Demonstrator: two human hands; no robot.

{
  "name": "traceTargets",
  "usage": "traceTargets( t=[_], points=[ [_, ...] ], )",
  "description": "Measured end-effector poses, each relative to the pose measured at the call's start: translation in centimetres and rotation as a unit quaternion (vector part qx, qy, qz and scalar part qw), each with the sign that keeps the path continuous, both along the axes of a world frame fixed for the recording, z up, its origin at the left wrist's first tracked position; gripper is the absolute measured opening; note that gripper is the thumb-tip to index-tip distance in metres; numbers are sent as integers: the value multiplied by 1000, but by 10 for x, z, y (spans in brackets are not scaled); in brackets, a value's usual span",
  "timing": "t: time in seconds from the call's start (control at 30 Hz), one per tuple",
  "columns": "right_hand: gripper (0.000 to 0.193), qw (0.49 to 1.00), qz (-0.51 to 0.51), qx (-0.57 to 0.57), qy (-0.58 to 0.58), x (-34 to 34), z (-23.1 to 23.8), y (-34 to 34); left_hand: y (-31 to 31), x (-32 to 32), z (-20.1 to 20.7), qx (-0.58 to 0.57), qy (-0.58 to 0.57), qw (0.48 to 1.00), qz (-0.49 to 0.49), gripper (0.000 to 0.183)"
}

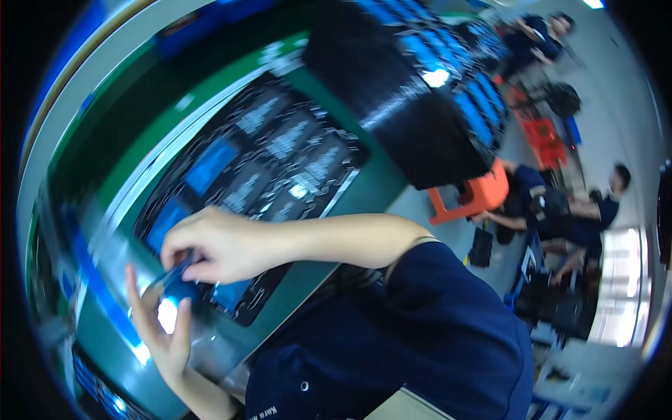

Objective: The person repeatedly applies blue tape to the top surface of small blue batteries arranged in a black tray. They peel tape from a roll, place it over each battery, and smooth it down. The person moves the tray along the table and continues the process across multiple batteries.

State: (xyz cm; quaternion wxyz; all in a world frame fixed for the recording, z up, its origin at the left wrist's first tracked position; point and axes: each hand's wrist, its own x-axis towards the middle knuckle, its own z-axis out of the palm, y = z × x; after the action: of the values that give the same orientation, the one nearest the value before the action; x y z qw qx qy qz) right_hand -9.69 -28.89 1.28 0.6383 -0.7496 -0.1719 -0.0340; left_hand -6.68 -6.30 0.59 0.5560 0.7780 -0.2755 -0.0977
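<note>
The right hand (pixel 217 245) pinches with bent fingers a small dark piece (pixel 173 274), which is above the green table (pixel 392 175), beside the near-left corner of the black tray (pixel 357 155). The piece looks bluish and slim, its outline blurred; a strong white glare (pixel 166 315) shines just below it. The left hand (pixel 162 332) has thumb and fingers spread around this glare; whether it grasps anything, I cannot tell.
</note>
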Motion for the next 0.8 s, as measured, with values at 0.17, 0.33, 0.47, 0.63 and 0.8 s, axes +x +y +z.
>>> traceTargets(
  t=[0.17,0.33,0.47,0.63,0.8],
  points=[
    [13,978,-82,-64,-179,0,-27,12,-3,10,-5,89,-117,989,-15,16],
    [14,967,-60,-17,-247,0,-22,14,0,14,-6,107,-133,985,-14,15],
    [12,980,-49,2,-195,-1,-19,8,6,22,-14,109,-93,989,-19,14],
    [12,990,-60,56,-114,2,-14,-15,16,32,-17,136,-86,987,-15,17],
    [9,984,-105,120,-74,0,3,-52,17,33,-18,84,-46,995,3,14]
  ],
)
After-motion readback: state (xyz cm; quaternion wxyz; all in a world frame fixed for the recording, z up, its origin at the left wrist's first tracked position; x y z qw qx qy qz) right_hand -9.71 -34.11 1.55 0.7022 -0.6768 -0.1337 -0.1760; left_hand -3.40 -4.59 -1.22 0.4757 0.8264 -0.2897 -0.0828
